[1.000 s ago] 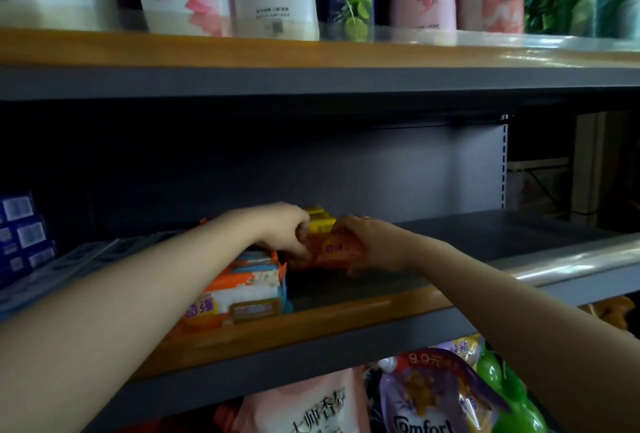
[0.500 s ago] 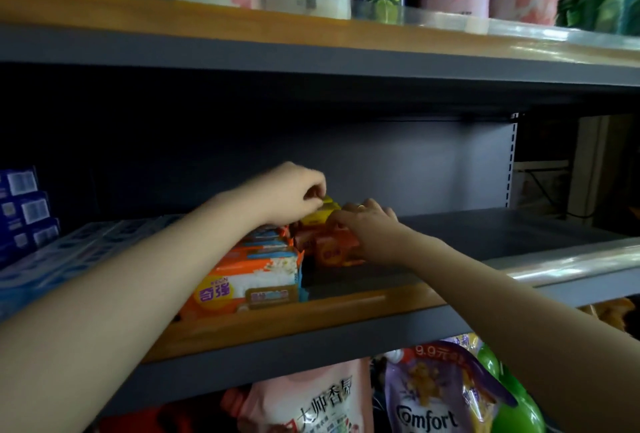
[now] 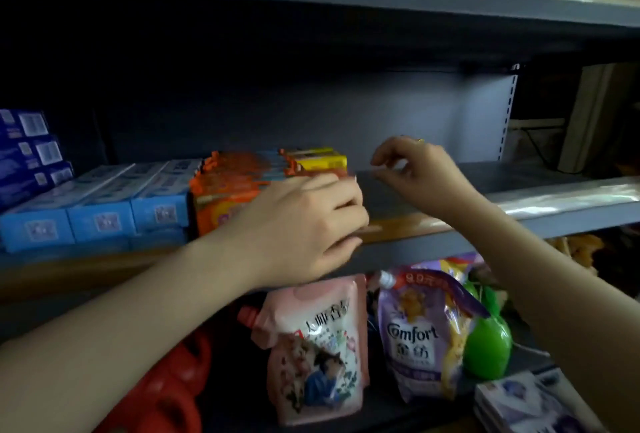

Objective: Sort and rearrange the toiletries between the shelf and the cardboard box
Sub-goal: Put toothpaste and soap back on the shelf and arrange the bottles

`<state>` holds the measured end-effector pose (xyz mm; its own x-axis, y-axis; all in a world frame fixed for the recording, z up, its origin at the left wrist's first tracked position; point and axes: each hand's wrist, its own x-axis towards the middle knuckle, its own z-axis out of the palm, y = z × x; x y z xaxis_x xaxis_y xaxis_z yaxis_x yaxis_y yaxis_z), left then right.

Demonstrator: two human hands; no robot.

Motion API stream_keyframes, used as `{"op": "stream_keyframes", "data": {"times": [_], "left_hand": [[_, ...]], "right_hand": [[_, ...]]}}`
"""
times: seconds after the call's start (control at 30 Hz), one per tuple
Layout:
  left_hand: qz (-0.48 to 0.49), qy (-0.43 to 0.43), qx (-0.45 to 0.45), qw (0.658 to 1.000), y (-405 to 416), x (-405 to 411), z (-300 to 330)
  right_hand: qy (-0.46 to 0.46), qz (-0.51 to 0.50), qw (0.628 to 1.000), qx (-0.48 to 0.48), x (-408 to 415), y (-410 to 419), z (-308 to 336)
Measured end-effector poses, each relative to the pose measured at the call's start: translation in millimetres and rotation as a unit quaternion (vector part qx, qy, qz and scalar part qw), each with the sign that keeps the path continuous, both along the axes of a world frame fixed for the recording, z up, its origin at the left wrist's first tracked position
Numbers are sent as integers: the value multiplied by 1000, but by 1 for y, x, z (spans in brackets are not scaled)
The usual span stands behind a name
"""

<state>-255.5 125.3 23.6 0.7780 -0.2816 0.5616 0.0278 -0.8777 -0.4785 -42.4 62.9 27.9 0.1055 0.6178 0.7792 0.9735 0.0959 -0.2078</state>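
- Gripping the right end of the orange soap packs (image 3: 228, 190) on the shelf (image 3: 398, 228), our left hand (image 3: 304, 224) curls round them.
- Our right hand (image 3: 415, 169) hovers just right of the packs, fingers loosely curled, holding nothing.

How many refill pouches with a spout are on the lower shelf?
2: the pink pouch on the left, the purple Comfort pouch right of it. The arms may hide more.

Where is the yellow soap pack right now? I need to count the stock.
In the head view, the yellow soap pack sits mid-shelf at the back of the orange soap packs, just beyond the left hand.
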Motion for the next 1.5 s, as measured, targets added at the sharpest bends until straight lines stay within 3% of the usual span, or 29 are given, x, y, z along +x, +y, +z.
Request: {"op": "stream_keyframes", "data": {"times": [0.13, 0.2, 0.27, 0.43, 0.53, 0.77, 0.9, 1.2, 1.37, 1.5], "left_hand": [[-43, 33, -31, 998, -16, 7, -51], [-55, 77, -74, 993, -25, 15, -88], [-64, 133, -147, 978, -34, 26, -132], [-8, 265, -318, 910, -69, 57, -225], [39, 293, -379, 877, -87, 72, -254], [119, 335, -449, 820, -107, 92, -280], [142, 333, -462, 810, -113, 94, -290], [186, 362, -501, 764, -122, 115, -294], [123, 380, -457, 795, -111, 108, -284], [124, 385, -443, 800, -100, 92, -260]], "right_hand": [[-55, -7, 998, 27, -8, -72, -47], [-63, 2, 998, -28, -9, -105, -84], [-57, 13, 987, -153, -10, -135, -131], [-66, 18, 880, -470, -11, -192, -221], [-78, -47, 822, -562, -16, -209, -237], [-59, -40, 810, -582, -13, -214, -264], [-95, -63, 818, -564, -14, -220, -270], [-63, -49, 830, -551, -23, -231, -257], [53, -58, 907, -414, -18, -232, -220], [107, -66, 942, -311, -7, -221, -179]]}}
